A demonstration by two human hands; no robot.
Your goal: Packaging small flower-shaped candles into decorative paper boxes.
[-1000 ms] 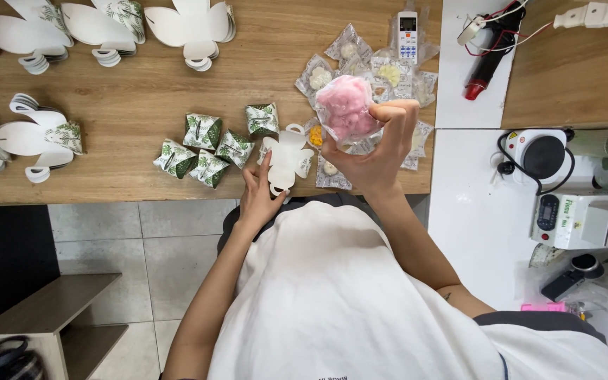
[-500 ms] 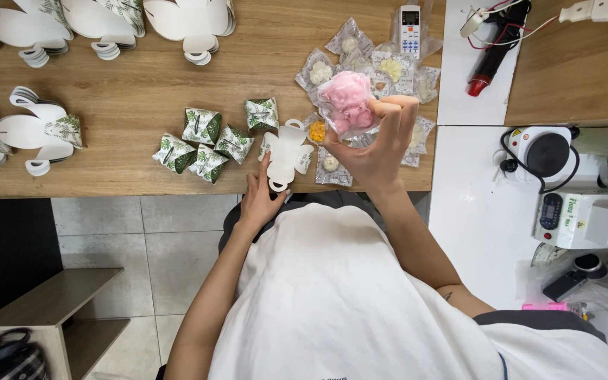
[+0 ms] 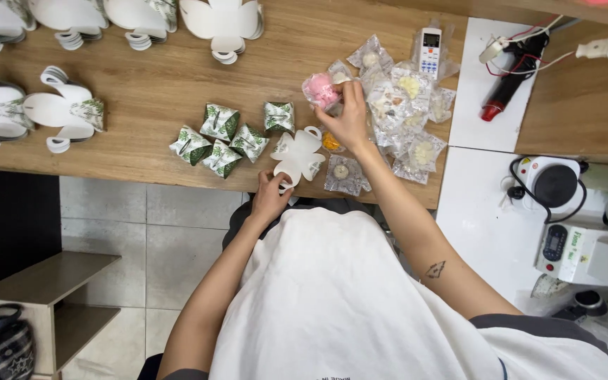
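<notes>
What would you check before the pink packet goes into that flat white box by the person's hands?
1. Pink packet in the right hand: ok, pinched in the fingertips.
2. Flat box steadied by the left hand: ok, its near tab is held.
3. Box lying on the table: ok.
4. Box clear of the folded boxes: ok, they sit to its left.
5. Packet sealed: cannot tell.
</notes>
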